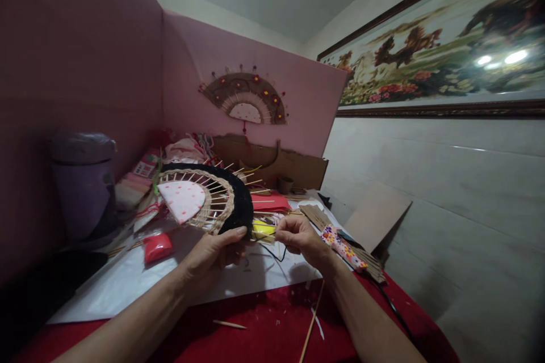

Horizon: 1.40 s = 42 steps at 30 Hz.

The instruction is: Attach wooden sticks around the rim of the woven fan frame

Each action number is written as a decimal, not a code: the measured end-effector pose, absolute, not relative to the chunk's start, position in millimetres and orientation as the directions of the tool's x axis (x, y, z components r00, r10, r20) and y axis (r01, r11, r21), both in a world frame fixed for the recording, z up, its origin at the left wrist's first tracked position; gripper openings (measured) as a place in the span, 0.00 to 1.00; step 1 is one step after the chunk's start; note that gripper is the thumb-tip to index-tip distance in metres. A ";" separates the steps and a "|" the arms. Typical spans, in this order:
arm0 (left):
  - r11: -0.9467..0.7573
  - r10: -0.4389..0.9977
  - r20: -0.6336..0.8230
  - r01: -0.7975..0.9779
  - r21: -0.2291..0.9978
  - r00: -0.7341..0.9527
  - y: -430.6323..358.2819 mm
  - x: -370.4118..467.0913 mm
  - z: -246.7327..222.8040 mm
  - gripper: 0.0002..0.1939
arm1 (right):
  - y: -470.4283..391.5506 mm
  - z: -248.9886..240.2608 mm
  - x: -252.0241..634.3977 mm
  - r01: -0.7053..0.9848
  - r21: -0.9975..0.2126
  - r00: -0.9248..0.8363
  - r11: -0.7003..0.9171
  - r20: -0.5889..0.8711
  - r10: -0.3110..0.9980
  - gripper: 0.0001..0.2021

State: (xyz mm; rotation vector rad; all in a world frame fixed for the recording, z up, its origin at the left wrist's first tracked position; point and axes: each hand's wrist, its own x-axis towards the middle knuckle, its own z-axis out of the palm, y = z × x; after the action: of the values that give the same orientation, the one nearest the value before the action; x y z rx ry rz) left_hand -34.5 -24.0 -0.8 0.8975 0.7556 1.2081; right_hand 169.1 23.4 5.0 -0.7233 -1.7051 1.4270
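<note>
A half-round fan frame [240,201] of thin sticks has a black outer band, a woven beige band and a white centre with pink dots. My left hand [217,252] grips its lower right edge, thumb on the black band. Beside that edge my right hand [300,238] is pinched near a stick end and a thin black strand [276,255], which loops between the two hands. Bare stick tips poke out past the black band.
A white sheet [114,289] lies on a red cloth [255,334]. Around it are a red packet [157,248], a lidded purple container [85,193], corrugated card [317,217], a flowered piece [344,249] and loose sticks [313,317]. A finished fan [247,96] hangs behind.
</note>
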 end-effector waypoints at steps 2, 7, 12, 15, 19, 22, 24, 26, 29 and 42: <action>0.104 0.980 -0.016 -0.448 0.888 0.197 -24.6 -34.5 -1.0 0.12 | 23.5 4.2 170.3 -0.099 -0.968 -0.529 0.231 0.247 0.812 0.10; 0.082 0.982 0.003 -0.443 0.893 0.188 -26.4 -34.2 -0.9 0.11 | 21.7 5.0 170.2 -0.137 -0.935 -0.478 0.327 0.352 0.805 0.09; 0.094 0.985 -0.020 -0.427 0.899 0.173 -26.9 -32.9 -0.8 0.10 | 18.0 8.2 166.4 -0.020 -0.850 -0.339 0.526 0.501 0.796 0.10; 0.105 0.984 -0.030 -0.445 0.889 0.174 -25.9 -32.3 -3.1 0.12 | 14.9 8.4 162.1 0.081 -0.773 -0.275 0.629 0.589 0.759 0.10; 0.120 0.980 -0.034 -0.444 0.888 0.197 -24.9 -31.0 -6.0 0.13 | 10.7 8.7 155.0 0.234 -0.628 -0.263 0.743 0.695 0.670 0.09; 0.129 0.978 -0.042 -0.431 0.893 0.207 -26.0 -29.9 -6.0 0.13 | 7.5 11.3 149.6 0.273 -0.573 -0.270 0.773 0.725 0.633 0.08; 0.128 0.977 -0.040 -0.428 0.895 0.210 -26.9 -29.7 -5.6 0.14 | 5.5 14.4 146.4 0.290 -0.553 -0.301 0.781 0.723 0.623 0.08; 0.129 0.976 -0.034 -0.441 0.888 0.217 -27.4 -30.0 -5.1 0.13 | 4.4 18.0 144.0 0.312 -0.521 -0.345 0.794 0.717 0.606 0.08; 0.156 0.974 -0.053 -0.480 0.863 0.221 -27.5 -30.3 -4.4 0.13 | 4.6 23.5 142.3 0.372 -0.473 -0.389 0.799 0.702 0.597 0.08; 0.208 0.963 -0.078 -0.522 0.827 0.259 -29.2 -31.5 -6.0 0.17 | 5.5 47.6 145.2 0.611 -0.212 -0.544 0.762 0.587 0.600 0.09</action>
State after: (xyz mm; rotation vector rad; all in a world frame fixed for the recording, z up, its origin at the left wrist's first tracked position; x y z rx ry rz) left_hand -31.5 -29.2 -6.0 0.7801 0.6949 1.1577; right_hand 145.2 5.5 47.6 -0.9009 -2.2978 -0.0229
